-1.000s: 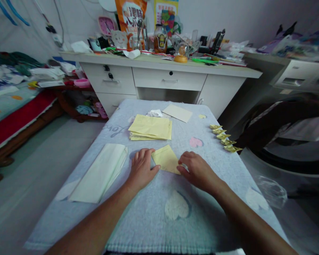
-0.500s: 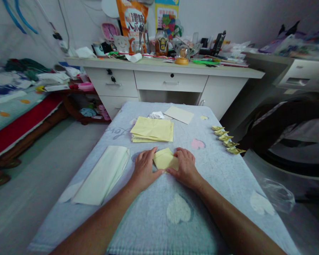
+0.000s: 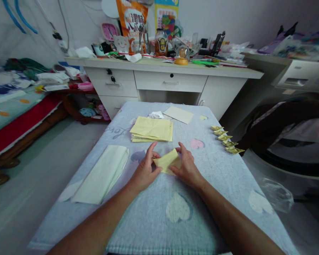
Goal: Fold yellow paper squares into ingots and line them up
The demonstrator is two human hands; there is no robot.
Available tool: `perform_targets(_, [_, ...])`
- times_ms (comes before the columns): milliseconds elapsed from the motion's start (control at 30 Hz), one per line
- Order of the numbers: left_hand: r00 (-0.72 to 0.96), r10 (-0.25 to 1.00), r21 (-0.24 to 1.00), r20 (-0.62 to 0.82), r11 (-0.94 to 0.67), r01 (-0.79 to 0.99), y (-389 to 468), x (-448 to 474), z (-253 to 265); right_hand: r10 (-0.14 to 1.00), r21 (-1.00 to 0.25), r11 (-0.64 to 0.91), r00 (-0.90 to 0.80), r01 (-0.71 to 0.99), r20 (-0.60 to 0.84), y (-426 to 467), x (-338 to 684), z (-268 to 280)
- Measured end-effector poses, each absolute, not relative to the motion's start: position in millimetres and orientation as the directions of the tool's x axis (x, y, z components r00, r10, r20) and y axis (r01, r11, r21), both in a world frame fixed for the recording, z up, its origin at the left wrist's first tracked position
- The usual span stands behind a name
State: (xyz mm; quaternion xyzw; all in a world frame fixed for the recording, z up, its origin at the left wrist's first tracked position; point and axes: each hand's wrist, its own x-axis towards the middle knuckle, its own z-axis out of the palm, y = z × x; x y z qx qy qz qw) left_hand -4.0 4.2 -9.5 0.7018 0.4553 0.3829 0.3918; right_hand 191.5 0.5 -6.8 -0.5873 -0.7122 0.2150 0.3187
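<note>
Between my hands is a small folded sheet of yellow paper [image 3: 168, 162], tilted up a little from the cloth. My left hand [image 3: 146, 165] pinches its left end between thumb and fingers. At the other end my right hand [image 3: 187, 165] grips it, thumb on the near face and fingertips behind the upper edge. Just beyond lies a stack of yellow paper sheets [image 3: 152, 128]. A folded bundle of pale paper [image 3: 103, 173] rests to the left of my left hand. Along the right side stands a row of several folded yellow paper pieces [image 3: 225, 139] with pointed ends.
A blue patterned cloth [image 3: 138, 226] covers the table. At its far end lie a pale card [image 3: 178, 114] and a crumpled white tissue [image 3: 156, 114]. Behind stands a cluttered white desk [image 3: 172, 82]; a washing machine [image 3: 295, 81] is on the right, a bed [image 3: 21, 106] on the left.
The yellow paper lay flatter before; now it is lifted and tilted, with a different outline. Both hands have shifted their grip, and their thumbs have moved apart.
</note>
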Motion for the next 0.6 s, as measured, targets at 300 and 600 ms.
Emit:
perform_targets(300, [0.268,0.96,0.996,0.08,-0.069,-0.048,5,0,0,0.991,-0.997,0.024,-0.131,-0.07,0.033,3,193,-4])
perform_targets(600, [0.278,0.959,0.984,-0.055,0.1,-0.151,6,0,0,0.967,-0.946,-0.109,-0.254,-0.306,-0.03,-7,177,7])
